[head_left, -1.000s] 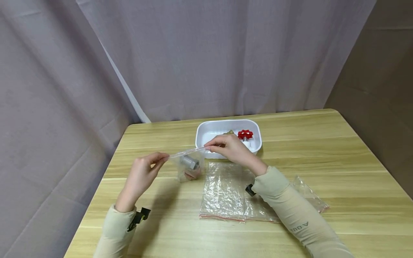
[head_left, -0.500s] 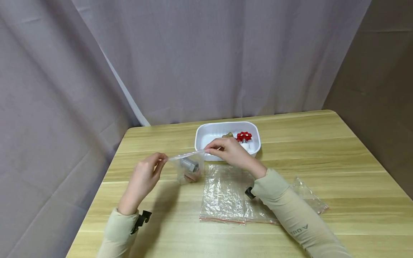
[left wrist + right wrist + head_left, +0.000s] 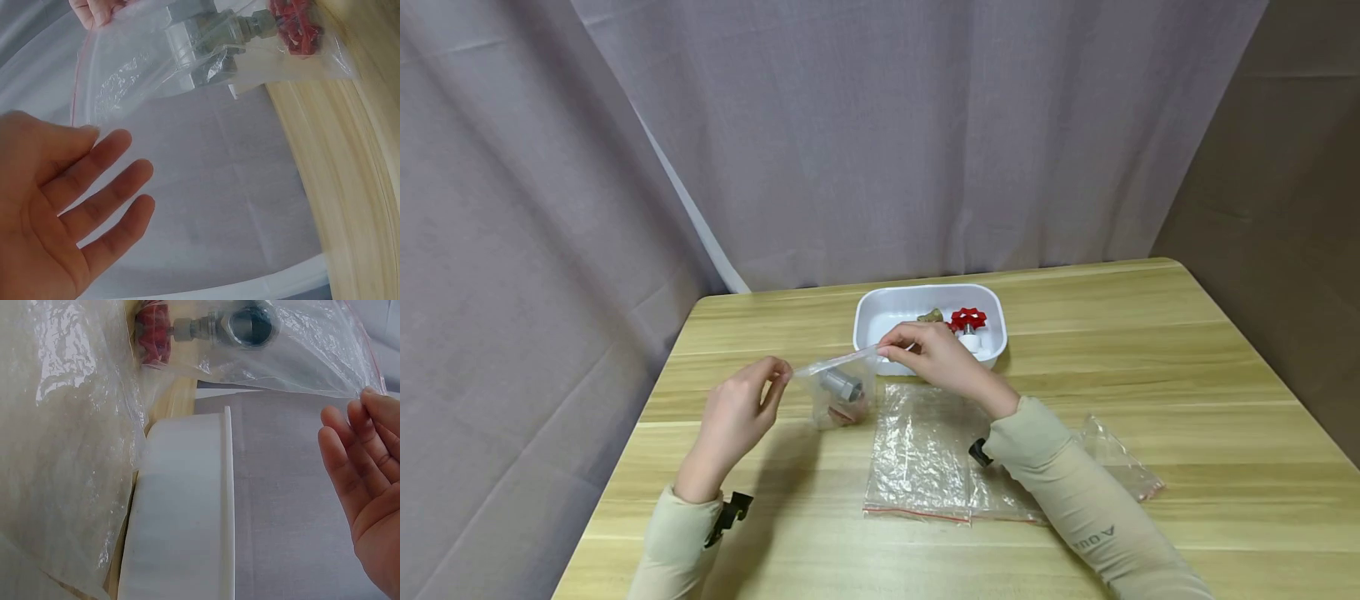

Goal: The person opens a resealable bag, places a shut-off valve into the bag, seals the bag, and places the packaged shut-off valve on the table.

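Observation:
A clear zip bag (image 3: pixel 818 408) hangs above the left part of the table, its mouth stretched between both hands. Inside lies a grey metal valve (image 3: pixel 841 384), whose red handwheel (image 3: pixel 297 28) sits toward the bag's bottom. My left hand (image 3: pixel 733 421) pinches the left end of the mouth between thumb and index finger, the other fingers spread apart in the left wrist view. At the opposite end, my right hand (image 3: pixel 936 354) pinches the corner in front of the white tray. A red line (image 3: pixel 78 81) runs along the bag's mouth.
Behind the right hand stands the white tray (image 3: pixel 880 310), holding a red-handled valve (image 3: pixel 967 318) and a brass-coloured piece (image 3: pixel 932 316). Flat clear zip bags (image 3: pixel 917 458) lie under the right forearm, with another bag (image 3: pixel 1120 471) farther right. Grey curtains (image 3: pixel 880 150) close off the back.
Both hands keep their pinch on the bag, nearly in place. The bag's mouth looks straighter and less creased than one second ago. The tray and flat bags stay put.

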